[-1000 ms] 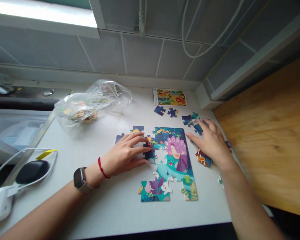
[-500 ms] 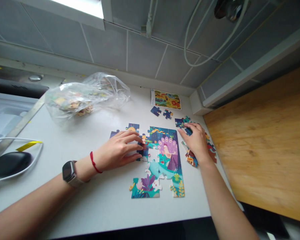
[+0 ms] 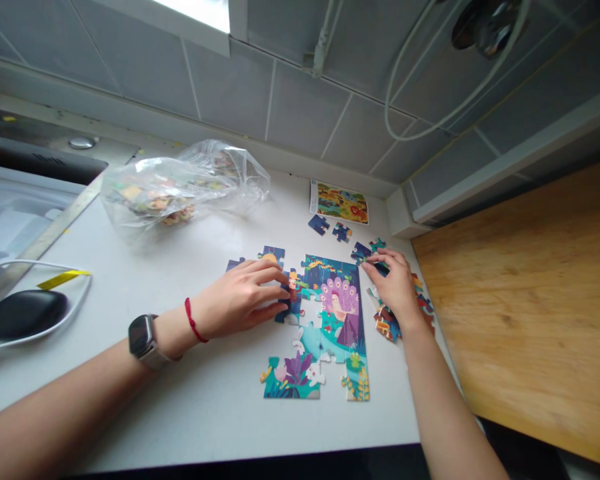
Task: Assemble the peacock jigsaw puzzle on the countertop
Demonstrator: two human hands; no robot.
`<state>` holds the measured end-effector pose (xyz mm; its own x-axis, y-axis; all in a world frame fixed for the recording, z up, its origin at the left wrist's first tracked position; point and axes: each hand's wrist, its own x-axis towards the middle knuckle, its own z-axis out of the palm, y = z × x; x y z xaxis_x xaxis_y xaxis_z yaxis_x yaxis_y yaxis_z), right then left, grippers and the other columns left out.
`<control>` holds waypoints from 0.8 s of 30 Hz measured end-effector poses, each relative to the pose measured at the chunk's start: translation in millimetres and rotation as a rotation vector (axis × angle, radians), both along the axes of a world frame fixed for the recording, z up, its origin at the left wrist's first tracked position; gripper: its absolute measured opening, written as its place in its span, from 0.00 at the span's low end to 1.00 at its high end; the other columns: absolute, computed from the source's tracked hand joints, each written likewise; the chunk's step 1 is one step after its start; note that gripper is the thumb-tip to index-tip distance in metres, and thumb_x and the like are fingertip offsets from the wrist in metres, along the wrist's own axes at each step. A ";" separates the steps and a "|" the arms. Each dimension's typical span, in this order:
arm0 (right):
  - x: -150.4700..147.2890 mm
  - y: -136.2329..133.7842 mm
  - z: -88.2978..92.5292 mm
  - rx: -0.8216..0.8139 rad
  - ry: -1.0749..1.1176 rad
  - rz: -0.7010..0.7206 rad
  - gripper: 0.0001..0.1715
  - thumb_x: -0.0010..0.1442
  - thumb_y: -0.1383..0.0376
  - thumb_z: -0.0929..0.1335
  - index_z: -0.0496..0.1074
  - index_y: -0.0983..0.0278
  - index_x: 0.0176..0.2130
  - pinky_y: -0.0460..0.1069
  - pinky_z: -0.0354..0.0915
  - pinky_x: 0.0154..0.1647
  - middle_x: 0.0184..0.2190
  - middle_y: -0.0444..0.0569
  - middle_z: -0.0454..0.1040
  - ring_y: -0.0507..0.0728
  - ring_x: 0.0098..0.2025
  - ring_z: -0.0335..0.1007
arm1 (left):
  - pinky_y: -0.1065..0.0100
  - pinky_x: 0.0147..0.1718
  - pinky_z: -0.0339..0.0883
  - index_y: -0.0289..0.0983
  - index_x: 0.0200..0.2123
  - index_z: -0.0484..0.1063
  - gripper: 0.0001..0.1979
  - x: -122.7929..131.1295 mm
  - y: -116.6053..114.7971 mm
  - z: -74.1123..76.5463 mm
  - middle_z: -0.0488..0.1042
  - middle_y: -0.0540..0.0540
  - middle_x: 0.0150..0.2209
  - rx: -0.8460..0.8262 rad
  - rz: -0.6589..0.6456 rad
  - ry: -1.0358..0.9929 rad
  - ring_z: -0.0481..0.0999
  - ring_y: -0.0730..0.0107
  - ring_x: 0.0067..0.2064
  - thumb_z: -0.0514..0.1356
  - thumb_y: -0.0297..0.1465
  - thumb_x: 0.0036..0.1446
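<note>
The partly joined jigsaw puzzle [image 3: 341,303] lies on the white counter, with a purple peacock, a teal pond and white rabbits on it. My left hand [image 3: 245,293] rests palm down at its left side, fingers stretched over a group of dark blue pieces [image 3: 293,303] and partly hiding them. To the right of the puzzle, my right hand [image 3: 393,280] pinches at a dark blue puzzle piece [image 3: 361,253] among loose pieces. Under and beside that hand lie more loose pieces [image 3: 387,325], partly covered by it.
A clear plastic bag [image 3: 180,187] of pieces stands at the back left. Behind the puzzle lie a picture card [image 3: 341,202] and two loose pieces [image 3: 319,225]. At left is a black oval device [image 3: 25,313] with a white cable. A wooden board [image 3: 525,307] borders the right side.
The view has shifted slightly. The dark blue piece at my right fingertips has turned a little. My left hand stays on the pieces at the puzzle's left.
</note>
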<state>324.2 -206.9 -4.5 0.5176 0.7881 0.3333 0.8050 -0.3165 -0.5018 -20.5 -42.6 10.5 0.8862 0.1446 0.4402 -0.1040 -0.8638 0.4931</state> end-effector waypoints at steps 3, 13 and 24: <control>-3.4 -1.1 5.7 0.002 -0.009 -0.023 0.21 0.60 0.46 0.74 0.81 0.61 0.36 0.67 0.66 0.62 0.50 0.59 0.78 0.69 0.55 0.75 | 0.52 0.57 0.75 0.41 0.47 0.81 0.08 0.3 0.5 -0.9 0.81 0.42 0.49 -0.005 0.004 -0.006 0.77 0.57 0.55 0.61 0.31 0.71; -35.2 -2.0 22.9 0.238 0.367 -0.021 0.16 0.58 0.53 0.77 0.78 0.60 0.38 0.60 0.77 0.51 0.38 0.52 0.83 0.62 0.42 0.81 | 0.55 0.56 0.75 0.41 0.55 0.78 0.13 2.0 -0.2 2.5 0.81 0.42 0.49 -0.026 -0.020 0.035 0.78 0.59 0.53 0.58 0.31 0.73; -102.5 -11.5 35.1 -0.116 0.773 0.475 0.25 0.65 0.62 0.72 0.76 0.55 0.61 0.49 0.78 0.35 0.38 0.45 0.71 0.53 0.36 0.74 | 0.56 0.55 0.75 0.40 0.53 0.79 0.11 4.6 -2.7 2.7 0.81 0.41 0.48 -0.039 -0.006 0.006 0.79 0.60 0.51 0.59 0.31 0.73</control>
